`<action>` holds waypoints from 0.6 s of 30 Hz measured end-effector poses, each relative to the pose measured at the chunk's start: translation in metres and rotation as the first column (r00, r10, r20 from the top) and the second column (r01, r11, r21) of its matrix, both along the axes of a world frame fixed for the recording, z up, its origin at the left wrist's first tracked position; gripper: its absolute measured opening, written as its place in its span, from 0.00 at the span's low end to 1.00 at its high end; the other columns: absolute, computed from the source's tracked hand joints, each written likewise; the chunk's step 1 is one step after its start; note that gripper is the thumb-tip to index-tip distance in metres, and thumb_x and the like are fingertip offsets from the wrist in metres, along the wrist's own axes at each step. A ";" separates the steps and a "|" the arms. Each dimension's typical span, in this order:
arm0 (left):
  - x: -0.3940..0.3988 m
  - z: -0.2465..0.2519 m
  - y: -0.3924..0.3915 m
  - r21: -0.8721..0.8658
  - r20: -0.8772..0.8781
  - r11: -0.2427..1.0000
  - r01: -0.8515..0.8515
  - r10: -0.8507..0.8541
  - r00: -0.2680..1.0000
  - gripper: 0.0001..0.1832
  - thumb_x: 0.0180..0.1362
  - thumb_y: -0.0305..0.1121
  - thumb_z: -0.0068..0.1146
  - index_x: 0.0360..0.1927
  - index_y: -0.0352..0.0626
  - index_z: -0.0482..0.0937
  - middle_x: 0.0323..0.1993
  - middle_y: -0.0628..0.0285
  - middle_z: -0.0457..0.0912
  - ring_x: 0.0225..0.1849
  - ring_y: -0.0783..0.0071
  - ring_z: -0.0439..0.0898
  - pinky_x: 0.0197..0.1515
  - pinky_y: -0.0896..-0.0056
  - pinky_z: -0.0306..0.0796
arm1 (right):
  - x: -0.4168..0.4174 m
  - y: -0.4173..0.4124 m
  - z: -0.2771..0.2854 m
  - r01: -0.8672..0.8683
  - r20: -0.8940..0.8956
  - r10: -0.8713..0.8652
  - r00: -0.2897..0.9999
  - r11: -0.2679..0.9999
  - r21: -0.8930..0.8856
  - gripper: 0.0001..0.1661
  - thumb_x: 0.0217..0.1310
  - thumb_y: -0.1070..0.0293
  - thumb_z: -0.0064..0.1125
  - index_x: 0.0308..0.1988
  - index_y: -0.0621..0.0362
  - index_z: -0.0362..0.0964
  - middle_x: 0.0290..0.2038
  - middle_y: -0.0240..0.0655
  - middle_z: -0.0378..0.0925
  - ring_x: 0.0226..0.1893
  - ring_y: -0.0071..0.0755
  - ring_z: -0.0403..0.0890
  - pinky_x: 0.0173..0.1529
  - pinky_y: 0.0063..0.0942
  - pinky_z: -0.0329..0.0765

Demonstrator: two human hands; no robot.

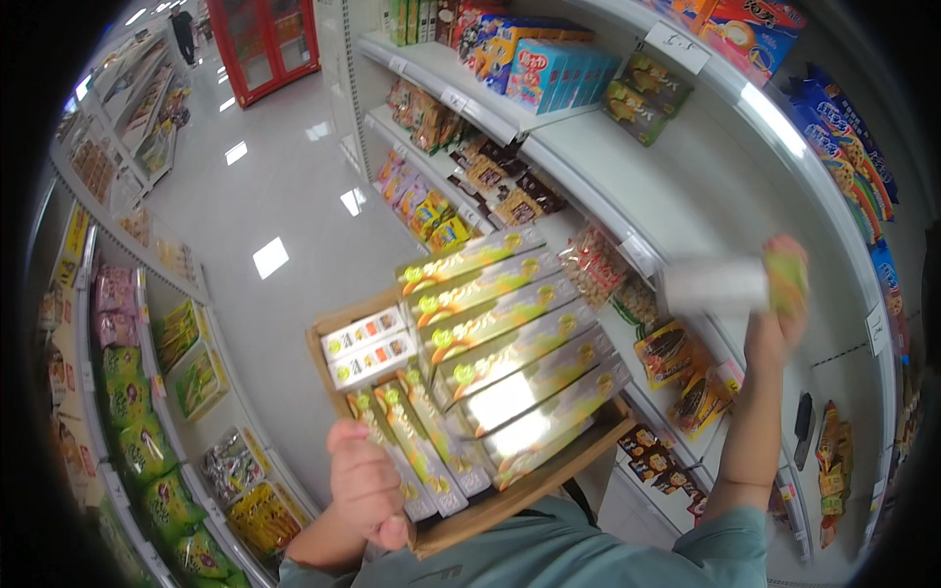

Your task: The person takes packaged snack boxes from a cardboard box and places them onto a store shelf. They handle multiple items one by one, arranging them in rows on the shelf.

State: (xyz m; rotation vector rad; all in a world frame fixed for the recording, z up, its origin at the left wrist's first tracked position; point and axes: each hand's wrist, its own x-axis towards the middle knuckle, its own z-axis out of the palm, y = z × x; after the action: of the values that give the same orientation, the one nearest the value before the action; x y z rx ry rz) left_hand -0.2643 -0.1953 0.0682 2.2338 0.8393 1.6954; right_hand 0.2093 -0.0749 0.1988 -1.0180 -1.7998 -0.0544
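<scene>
An open cardboard carton [526,507] is tilted close against my body. My left hand [362,478] grips it at its near left corner. Inside are several grey-green snack boxes [514,338] packed in a row. A few narrower ones [423,441] stand beside my left fingers, and two show white ends [367,345]. My right hand [781,323] holds one snack box [713,287], blurred, its white side facing left, over the front part of a shelf [706,184]. Farther back on that shelf, matching grey-green boxes [647,95] lie flat.
Blue snack boxes [544,77] stand left of the matching ones. Bagged snacks [595,264] fill the lower shelves, and a dark object [803,430] lies at right. Across the aisle floor [279,213] are more stocked shelves [140,411]. A person [181,33] stands far off near a red cabinet [268,48].
</scene>
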 end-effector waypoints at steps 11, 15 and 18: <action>-0.005 -0.001 0.001 0.044 -0.012 0.999 0.023 -0.023 1.000 0.14 0.53 0.44 0.55 0.19 0.48 0.75 0.23 0.66 0.73 0.34 0.62 0.73 0.61 0.42 0.62 | -0.073 -0.104 -0.010 -0.256 0.195 0.307 0.931 0.935 -0.246 0.15 0.76 0.66 0.61 0.57 0.60 0.78 0.54 0.46 0.69 0.48 0.38 0.77 0.50 0.32 0.79; -0.003 0.001 0.000 0.049 -0.012 0.998 0.033 -0.032 0.999 0.14 0.53 0.44 0.55 0.19 0.48 0.75 0.23 0.66 0.73 0.34 0.62 0.73 0.61 0.42 0.62 | -0.087 -0.099 -0.005 -0.237 0.309 0.337 0.890 0.918 -0.318 0.22 0.66 0.80 0.62 0.58 0.59 0.81 0.52 0.43 0.72 0.48 0.41 0.80 0.49 0.35 0.82; -0.002 0.001 -0.001 0.048 -0.023 0.998 0.029 -0.028 0.999 0.13 0.53 0.44 0.55 0.20 0.48 0.75 0.24 0.67 0.74 0.34 0.62 0.74 0.61 0.42 0.62 | -0.098 -0.098 -0.002 -0.188 0.416 0.324 0.850 0.923 -0.335 0.36 0.46 0.87 0.66 0.57 0.52 0.84 0.51 0.40 0.75 0.46 0.44 0.81 0.46 0.37 0.83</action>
State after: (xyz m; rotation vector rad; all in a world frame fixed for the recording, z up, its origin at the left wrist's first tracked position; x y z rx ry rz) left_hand -0.2666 -0.1962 0.0696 2.2883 0.7757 1.6989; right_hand 0.1109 -0.1724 0.1965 -1.0039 -2.4321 0.1436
